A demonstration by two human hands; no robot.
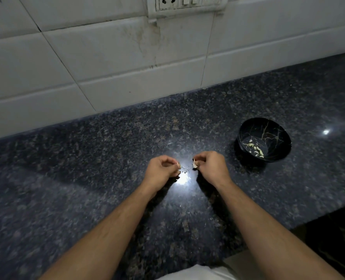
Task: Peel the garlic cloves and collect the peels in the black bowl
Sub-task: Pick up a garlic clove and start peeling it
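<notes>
While both hands pinch garlic bits mid-frame, black bowl [264, 126] sits right, nearer right hand [210, 165] w/ clove [194, 164]; left hand [162, 167] pinches peel [184, 169].

I counted my two hands, left [161, 167] and right [211, 165], one garlic clove [194, 164], one black bowl [264, 140] at two o'clock, and roughly eight pale pieces [255, 148] inside it.

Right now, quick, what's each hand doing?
Left hand: fingers curled, pinching a thin scrap of garlic peel.
Right hand: fingers curled, holding a garlic clove.
</notes>
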